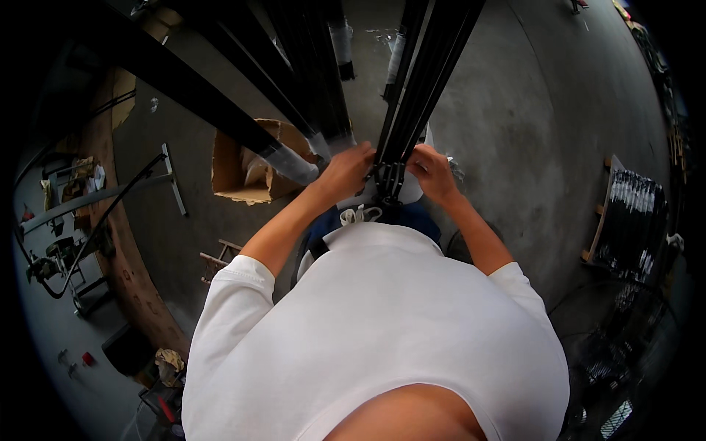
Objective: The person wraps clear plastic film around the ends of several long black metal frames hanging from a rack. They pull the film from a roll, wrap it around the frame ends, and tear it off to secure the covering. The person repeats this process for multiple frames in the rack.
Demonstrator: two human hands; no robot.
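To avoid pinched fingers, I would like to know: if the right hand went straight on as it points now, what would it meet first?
The right hand would probably meet the bundle of black bars just to its left; depth is unclear, so it may already touch them.

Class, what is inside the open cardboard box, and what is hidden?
Inside the cardboard box is a crumpled pale-brown item, its kind unclear. A black bar with plastic wrap on its end hides part of the interior; whatever lies behind it cannot be seen.
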